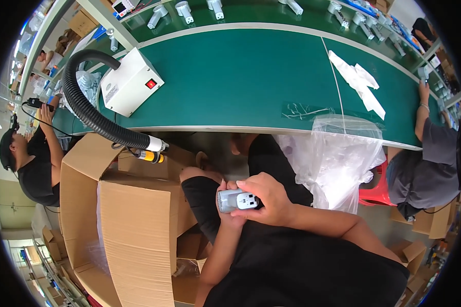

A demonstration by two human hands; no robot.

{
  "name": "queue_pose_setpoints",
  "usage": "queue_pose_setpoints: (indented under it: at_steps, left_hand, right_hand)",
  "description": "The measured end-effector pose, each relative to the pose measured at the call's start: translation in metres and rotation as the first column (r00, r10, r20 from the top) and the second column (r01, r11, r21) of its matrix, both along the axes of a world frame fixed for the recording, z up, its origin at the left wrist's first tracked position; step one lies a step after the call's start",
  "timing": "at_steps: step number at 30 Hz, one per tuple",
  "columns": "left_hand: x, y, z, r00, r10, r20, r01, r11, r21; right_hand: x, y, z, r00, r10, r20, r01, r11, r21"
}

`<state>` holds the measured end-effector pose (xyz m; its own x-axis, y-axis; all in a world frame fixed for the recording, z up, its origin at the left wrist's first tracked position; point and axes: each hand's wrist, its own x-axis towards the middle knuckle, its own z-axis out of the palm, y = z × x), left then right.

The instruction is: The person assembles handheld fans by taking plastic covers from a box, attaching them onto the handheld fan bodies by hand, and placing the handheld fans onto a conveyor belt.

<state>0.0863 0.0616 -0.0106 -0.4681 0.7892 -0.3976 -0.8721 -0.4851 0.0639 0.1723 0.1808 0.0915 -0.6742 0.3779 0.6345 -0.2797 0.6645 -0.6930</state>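
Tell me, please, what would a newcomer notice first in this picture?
Probably the white box on the green table, upper left, with its black hose reaching past the edge. Next come the open cardboard box at lower left and the grey device in both hands, near the centre.

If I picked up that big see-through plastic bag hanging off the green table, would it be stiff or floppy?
The clear, crinkled plastic bag would probably be floppy, since it droops in folds over the edge of the flat green tabletop. It's likely light for its size, because the film looks thin and see-through. Its shiny surface suggests it may feel slippery.
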Motion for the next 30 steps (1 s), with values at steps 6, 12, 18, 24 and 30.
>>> queue_pose_setpoints:
  at_steps: [6, 12, 18, 24, 30]
  left_hand:
    - [-0.034, -0.017, 0.013, 0.741, -0.127, -0.659, -0.042, 0.971, -0.234]
    - [-0.025, -0.016, -0.002, 0.59, -0.516, -0.621, 0.185, 0.835, -0.518]
    - [-0.028, -0.02, -0.016, 0.712, -0.542, -0.446, 0.354, 0.826, -0.438]
    - [-0.029, -0.025, -0.051, 0.752, -0.538, -0.38, 0.377, 0.825, -0.421]
    - [-0.038, -0.03, -0.06, 0.79, -0.486, -0.375, 0.331, 0.852, -0.406]
  right_hand:
    - [0.013, 0.034, 0.003, 0.796, 0.214, 0.566, -0.035, 0.95, -0.309]
    - [0.019, 0.046, -0.055, 0.284, 0.783, 0.554, 0.029, 0.57, -0.821]
    - [-0.003, 0.034, -0.034, 0.04, 0.521, 0.853, -0.231, 0.835, -0.499]
    - [-0.012, 0.011, -0.061, 0.1, 0.358, 0.928, -0.382, 0.875, -0.296]
    - [-0.036, -0.003, -0.056, 0.014, 0.311, 0.95, -0.346, 0.893, -0.287]
